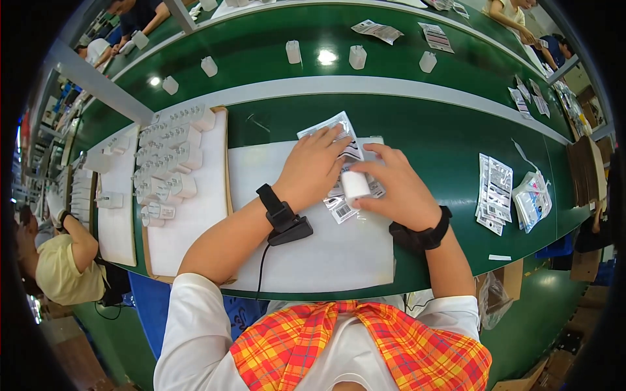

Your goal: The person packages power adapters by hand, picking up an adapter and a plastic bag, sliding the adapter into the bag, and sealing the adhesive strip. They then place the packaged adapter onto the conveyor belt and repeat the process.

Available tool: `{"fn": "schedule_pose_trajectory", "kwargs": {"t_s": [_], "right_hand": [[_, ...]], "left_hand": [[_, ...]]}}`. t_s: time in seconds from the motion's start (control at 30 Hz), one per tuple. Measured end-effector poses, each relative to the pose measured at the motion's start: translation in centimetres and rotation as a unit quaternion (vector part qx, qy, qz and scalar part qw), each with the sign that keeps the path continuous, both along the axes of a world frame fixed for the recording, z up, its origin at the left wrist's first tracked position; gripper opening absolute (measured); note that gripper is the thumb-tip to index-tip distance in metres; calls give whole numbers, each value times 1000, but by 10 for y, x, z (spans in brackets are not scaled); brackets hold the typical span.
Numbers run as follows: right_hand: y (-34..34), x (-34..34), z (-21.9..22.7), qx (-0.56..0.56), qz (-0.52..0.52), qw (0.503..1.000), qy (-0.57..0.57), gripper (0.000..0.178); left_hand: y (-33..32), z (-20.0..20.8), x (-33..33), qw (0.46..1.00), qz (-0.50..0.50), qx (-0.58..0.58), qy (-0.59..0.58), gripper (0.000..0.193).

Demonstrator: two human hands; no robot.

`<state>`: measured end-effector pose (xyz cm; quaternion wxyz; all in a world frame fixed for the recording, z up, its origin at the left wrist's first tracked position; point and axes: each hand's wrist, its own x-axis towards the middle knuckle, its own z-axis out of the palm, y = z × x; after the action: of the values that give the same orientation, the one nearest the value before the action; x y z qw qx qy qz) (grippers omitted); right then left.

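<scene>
My left hand [312, 164] is over a silvery printed pouch [347, 124], its fingers curled across it and keeping hold of it. The pouch lies at the far edge of a white mat. Close beside it, my right hand [399, 190] grips a white, block-shaped power adapter [354, 185] between thumb and fingers. Beneath the adapter, more printed silvery pouches [340, 210] lie on the white mat [306, 260], partly covered by my hands. Each wrist wears a black strap, and a cable runs down from the left one.
Left of the mat, a tray [186, 241] holds rows of white plug adapters [166, 156]. Stacked pouches [495, 189] lie at right, beside a bundle of pouches [533, 201]. Beyond a pale rail [326, 85], several adapters stand on a green surface. Other people work at left and far off.
</scene>
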<state>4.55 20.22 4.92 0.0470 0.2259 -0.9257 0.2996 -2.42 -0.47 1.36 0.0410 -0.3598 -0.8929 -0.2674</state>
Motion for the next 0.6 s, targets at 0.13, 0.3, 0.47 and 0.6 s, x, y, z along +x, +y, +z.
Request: {"fn": "schedule_pose_trajectory", "kwargs": {"t_s": [0.13, 0.3, 0.47, 0.6], "right_hand": [[-29, -6, 0, -93, -153, 967, -180, 54], [-26, -11, -14, -71, -115, 987, -92, 48], [-23, -11, -19, -90, -75, 990, -81, 36], [-27, -9, -19, -86, -63, 993, -49, 30]], "left_hand": [[4, 2, 12, 997, 17, -73, -29, 49], [8, 16, 33, 992, 59, -111, -20, 56], [3, 7, 35, 996, 19, -88, 5, 68], [7, 17, 20, 999, 34, -25, -29, 67]]}}
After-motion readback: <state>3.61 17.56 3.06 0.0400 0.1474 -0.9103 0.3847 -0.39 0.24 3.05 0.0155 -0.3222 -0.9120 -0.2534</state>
